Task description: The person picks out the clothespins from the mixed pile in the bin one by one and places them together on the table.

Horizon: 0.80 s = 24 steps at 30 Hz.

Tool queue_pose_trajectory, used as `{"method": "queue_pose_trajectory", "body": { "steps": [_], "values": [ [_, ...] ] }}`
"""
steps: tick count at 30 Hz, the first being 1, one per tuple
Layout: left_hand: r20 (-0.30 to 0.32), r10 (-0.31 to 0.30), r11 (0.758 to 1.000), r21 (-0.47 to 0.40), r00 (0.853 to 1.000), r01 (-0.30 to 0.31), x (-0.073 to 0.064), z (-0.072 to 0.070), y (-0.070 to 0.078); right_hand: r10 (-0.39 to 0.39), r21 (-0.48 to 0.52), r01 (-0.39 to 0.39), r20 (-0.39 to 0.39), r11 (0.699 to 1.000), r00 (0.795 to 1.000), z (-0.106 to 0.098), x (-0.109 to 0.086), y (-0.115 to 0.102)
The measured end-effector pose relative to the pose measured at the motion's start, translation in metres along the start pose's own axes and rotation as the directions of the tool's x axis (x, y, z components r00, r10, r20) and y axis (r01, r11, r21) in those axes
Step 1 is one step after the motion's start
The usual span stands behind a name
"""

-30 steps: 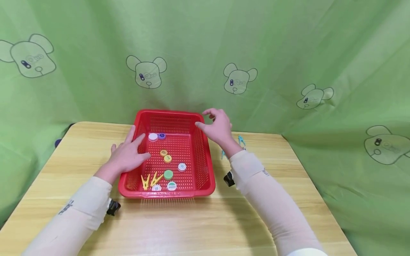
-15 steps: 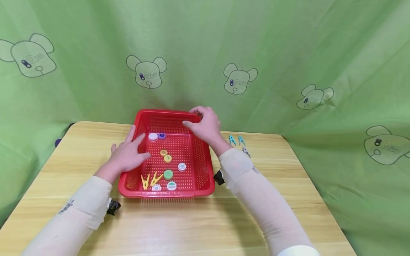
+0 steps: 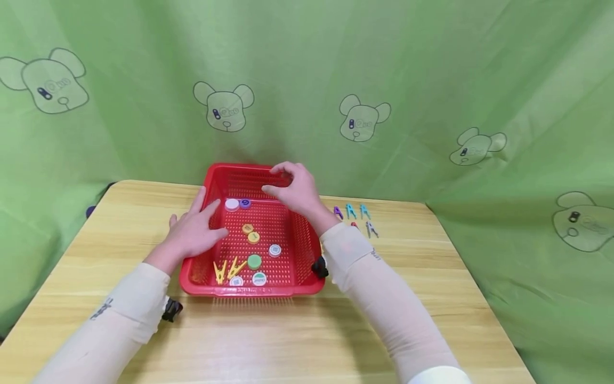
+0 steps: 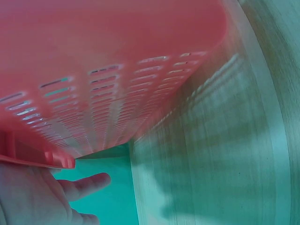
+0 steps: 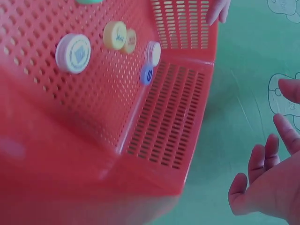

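A red plastic basket [image 3: 268,218] with slotted walls stands on the wooden table. My left hand [image 3: 193,233] lies over its left rim, fingers spread; the left wrist view shows its fingers [image 4: 86,186] beside the rim. Above the back right part of the basket is my right hand [image 3: 298,191], thumb and fingers apart in a loose curve with nothing between them. Several bottle caps lie on the basket floor, among them a green cap [image 3: 254,261], a yellow cap [image 3: 253,238] and a purple cap [image 5: 146,74]. Two yellow clothespins [image 3: 220,272] lie at the front left inside.
On the table [image 3: 408,298] right of the basket lie several small clothespins, including a blue clothespin [image 3: 351,211], a purple clothespin [image 3: 338,213] and a grey clothespin [image 3: 371,230]. A green curtain [image 3: 297,69] hangs behind and at the sides.
My right hand has shifted left, from the right rim to over the basket's back right part. More clothespins on the table have come into sight. The left hand stays in place.
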<state>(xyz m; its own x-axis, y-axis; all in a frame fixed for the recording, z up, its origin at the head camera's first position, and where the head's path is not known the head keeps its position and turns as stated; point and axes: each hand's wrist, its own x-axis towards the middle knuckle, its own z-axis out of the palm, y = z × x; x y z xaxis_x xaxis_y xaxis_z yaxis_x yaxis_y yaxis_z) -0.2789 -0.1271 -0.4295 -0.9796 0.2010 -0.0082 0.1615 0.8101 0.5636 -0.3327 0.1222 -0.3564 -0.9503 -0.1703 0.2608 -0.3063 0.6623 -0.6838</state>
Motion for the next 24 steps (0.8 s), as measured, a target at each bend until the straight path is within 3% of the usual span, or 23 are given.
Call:
{"method": "queue_pose_trajectory", "body": {
  "steps": [4, 7, 11, 15, 24],
  "values": [
    [-0.001, 0.001, 1.000, 0.007, 1.000, -0.001, 0.001, 0.001, -0.001, -0.041, 0.039, 0.038, 0.083, 0.999, 0.996, 0.008, 0.001, 0.003],
    [0.002, 0.000, 1.000, 0.013, 1.000, 0.000, 0.002, 0.002, -0.002, -0.093, 0.075, 0.080, 0.188, 0.994, 0.978, 0.013, 0.001, 0.005],
    [0.003, -0.003, 1.000, 0.015, 1.000, 0.003, 0.003, 0.002, -0.003, -0.161, 0.099, 0.135, 0.334, 0.986, 0.929, 0.020, 0.003, 0.007],
    [0.003, -0.001, 1.000, 0.015, 1.000, 0.001, 0.004, 0.001, -0.003, -0.185, 0.138, 0.136, 0.454, 0.981, 0.872, 0.026, 0.005, 0.007],
    [-0.009, 0.005, 1.000, 0.024, 1.000, -0.005, 0.005, 0.002, -0.006, -0.199, 0.165, 0.123, 0.608, 0.979, 0.768, 0.043, 0.003, 0.013]
  ]
}}
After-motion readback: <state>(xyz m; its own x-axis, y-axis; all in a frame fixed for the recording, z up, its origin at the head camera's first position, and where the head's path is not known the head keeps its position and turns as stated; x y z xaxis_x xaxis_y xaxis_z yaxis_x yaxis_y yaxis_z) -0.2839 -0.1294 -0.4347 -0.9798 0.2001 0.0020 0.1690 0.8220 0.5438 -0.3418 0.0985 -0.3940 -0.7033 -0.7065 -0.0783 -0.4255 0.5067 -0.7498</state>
